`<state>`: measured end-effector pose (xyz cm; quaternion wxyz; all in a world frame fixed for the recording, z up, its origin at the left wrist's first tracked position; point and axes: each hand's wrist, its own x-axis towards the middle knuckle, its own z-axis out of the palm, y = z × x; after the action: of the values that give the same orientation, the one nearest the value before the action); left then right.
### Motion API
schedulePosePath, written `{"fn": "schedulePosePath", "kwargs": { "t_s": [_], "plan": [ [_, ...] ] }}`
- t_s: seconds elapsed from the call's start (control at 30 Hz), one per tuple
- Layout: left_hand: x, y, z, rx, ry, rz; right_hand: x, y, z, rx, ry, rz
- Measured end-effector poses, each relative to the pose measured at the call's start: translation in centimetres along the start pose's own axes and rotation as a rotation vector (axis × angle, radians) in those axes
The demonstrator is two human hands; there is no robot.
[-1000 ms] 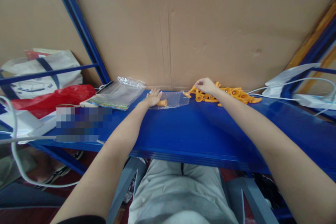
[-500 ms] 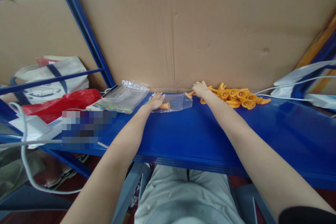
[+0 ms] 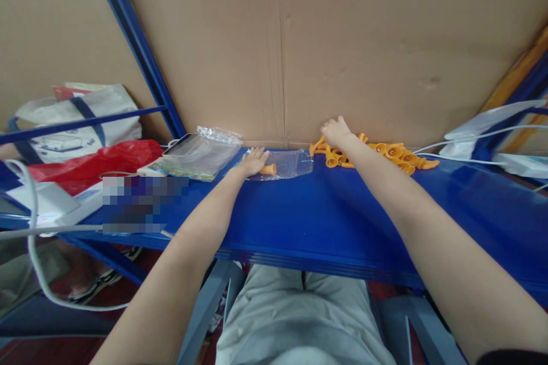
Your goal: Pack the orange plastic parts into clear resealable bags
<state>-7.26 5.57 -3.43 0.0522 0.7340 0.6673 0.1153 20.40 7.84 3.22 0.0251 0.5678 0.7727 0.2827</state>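
Observation:
On the blue shelf, my left hand [image 3: 253,162] lies flat with its fingers stretched out over a clear plastic bag [image 3: 293,165]. One orange plastic piece with a flared end [image 3: 268,169] shows beside the palm, in or under the bag. My right hand [image 3: 337,133] is raised at the left end of a heap of similar orange pieces [image 3: 394,151], close to the cardboard. Its fingers look partly bent and apart, with nothing visible between them. Just below it rests a slanted orange piece [image 3: 317,146], near the bag's right end. My right forearm hides part of the heap.
Behind the shelf stands a cardboard sheet [image 3: 222,45]. To the left are a stack of clear bags [image 3: 197,157], a red plastic bag [image 3: 103,158], a cloth tote [image 3: 81,125] and a white cable [image 3: 36,262]. White plastic [image 3: 466,134] and cables lie at the right.
My right hand has lifted and moved a little right, uncovering orange pieces beneath it. My left hand stays flat on the bag. The view has shifted slightly.

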Motion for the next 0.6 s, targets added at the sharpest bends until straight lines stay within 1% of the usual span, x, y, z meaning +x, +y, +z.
{"fn": "schedulePosePath", "kwargs": {
  "t_s": [0.2, 0.27, 0.33, 0.43, 0.5, 0.6],
  "plan": [
    [0.0, 0.0, 0.1, -0.002, 0.004, 0.001, -0.8, 3.6, -2.8, 0.016, 0.11, -0.02],
    [-0.2, 0.2, 0.0, -0.005, -0.004, -0.002, -1.7, 4.5, -3.7, 0.064, 0.115, -0.065],
    [-0.4, 0.5, -0.2, -0.008, -0.013, -0.003, -3.1, 4.8, -4.4, 0.111, 0.118, -0.127],
    [-0.6, 0.8, -0.2, -0.01, -0.021, 0.001, -5.7, 4.3, -5.1, 0.148, 0.12, -0.183],
    [-0.7, 1.1, -0.2, -0.007, -0.026, 0.012, -7.2, 3.5, -5.0, 0.17, 0.119, -0.185],
    [-0.8, 1.5, 0.0, -0.002, -0.042, 0.037, -8.7, 1.8, -4.3, 0.246, 0.079, -0.147]
  ]
}}
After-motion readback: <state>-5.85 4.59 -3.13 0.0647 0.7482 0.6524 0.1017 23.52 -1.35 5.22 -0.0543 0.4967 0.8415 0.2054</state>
